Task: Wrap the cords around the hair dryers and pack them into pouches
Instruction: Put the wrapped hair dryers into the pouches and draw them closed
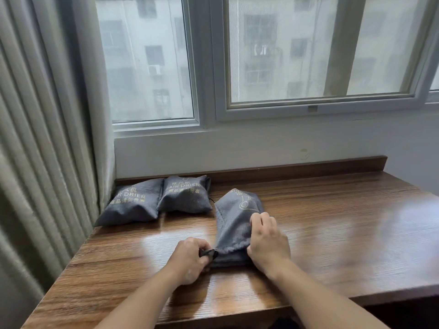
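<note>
A grey fabric pouch [234, 219] with gold print lies on the wooden table [332, 222], its gathered mouth toward me. My left hand [190, 260] pinches the dark drawstring [208, 253] at the left corner of the mouth. My right hand [267, 241] grips the pouch's right side near the mouth. Whatever is inside the pouch is hidden. Two more filled grey pouches lie at the back left: one [129, 203] by the curtain, one [186, 195] beside it, both marked "HAIR DRIER".
A beige curtain [47, 138] hangs along the table's left edge. A window [261, 55] and white wall stand behind the table's raised back lip [308, 166]. The table's front edge [237, 314] runs just below my forearms.
</note>
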The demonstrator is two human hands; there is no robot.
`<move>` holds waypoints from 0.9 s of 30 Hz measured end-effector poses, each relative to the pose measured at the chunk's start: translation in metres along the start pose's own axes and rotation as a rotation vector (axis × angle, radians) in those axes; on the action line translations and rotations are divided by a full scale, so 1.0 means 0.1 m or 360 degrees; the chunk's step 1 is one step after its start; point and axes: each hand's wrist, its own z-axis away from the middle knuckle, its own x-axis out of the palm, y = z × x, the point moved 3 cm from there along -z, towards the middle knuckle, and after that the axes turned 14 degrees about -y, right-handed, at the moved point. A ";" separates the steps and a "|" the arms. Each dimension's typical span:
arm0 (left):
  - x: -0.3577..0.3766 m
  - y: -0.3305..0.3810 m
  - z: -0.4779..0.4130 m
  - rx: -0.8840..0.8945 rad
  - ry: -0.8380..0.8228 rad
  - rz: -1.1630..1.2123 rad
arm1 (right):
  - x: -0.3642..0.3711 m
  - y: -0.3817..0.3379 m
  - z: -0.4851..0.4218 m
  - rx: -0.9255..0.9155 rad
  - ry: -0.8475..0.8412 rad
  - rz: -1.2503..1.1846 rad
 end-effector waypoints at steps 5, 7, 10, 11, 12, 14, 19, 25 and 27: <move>-0.02 0.04 0.02 -0.0034 -0.0004 -0.0050 | -0.07 0.20 0.00 0.0288 -0.0296 -0.0159; 0.01 0.04 0.04 -0.0010 0.0104 -0.0105 | -0.07 0.33 0.06 0.0289 -0.0454 -0.0194; 0.08 0.09 0.03 0.0103 0.0209 -0.0129 | -0.09 0.48 0.16 0.0263 -0.0506 -0.0297; 0.11 0.12 0.03 0.0137 0.0214 -0.0094 | -0.09 0.51 0.17 0.0260 -0.0504 -0.0386; 0.13 0.14 0.03 0.0142 0.0222 -0.0046 | -0.10 0.54 0.17 0.0262 -0.0505 -0.0466; 0.09 0.20 0.04 0.0103 0.0258 0.0251 | -0.17 0.62 0.12 0.0282 -0.0518 -0.0579; -0.48 0.46 -0.01 0.0070 0.0226 0.1100 | -0.80 0.59 -0.15 0.0062 -0.0484 -0.1033; -1.42 1.10 -0.05 0.0312 0.0361 0.1440 | -1.81 0.34 -0.68 -0.0077 -0.0130 -0.1409; -1.66 1.22 -0.06 0.0369 0.0388 0.1503 | -2.07 0.24 -0.75 -0.0091 -0.0091 -0.1581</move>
